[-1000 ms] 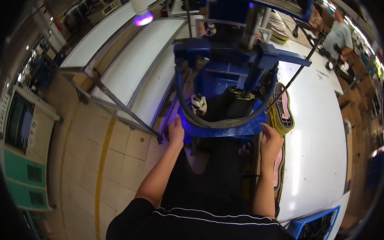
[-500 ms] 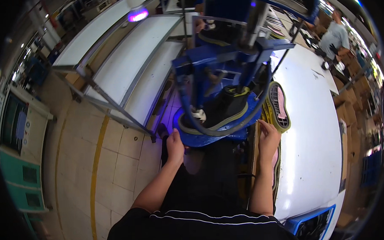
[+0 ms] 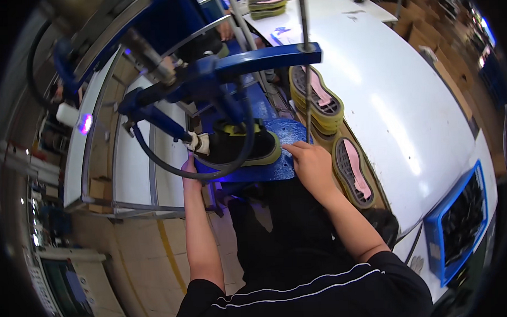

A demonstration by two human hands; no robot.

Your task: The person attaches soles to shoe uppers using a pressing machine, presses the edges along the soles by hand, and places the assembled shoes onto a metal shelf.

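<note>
A black shoe (image 3: 231, 148) with a yellow-green sole lies on the blue plate (image 3: 289, 132) of a press, toe to the left. The blue press arms (image 3: 214, 76) stand over it, and a cloth-wrapped pad (image 3: 199, 142) bears on its toe. My left hand (image 3: 190, 173) is up at the toe end; its fingers are largely hidden by the black hose and the pad. At the heel, my right hand (image 3: 314, 166) has its fingers bent and drawn together, the index fingertip against the sole's edge.
Soles with pink strips are stacked (image 3: 318, 97) right of the press, with another single sole (image 3: 352, 172) nearer me. Beyond is a white table (image 3: 397, 114) bearing a blue crate (image 3: 435, 236) of black items. A white shelf rack (image 3: 131, 179) and a lamp (image 3: 76, 118) stand left.
The view has swung to the right, so the press now appears further left. My left hand has moved from the plate's edge to the shoe's toe, my right hand to the heel.
</note>
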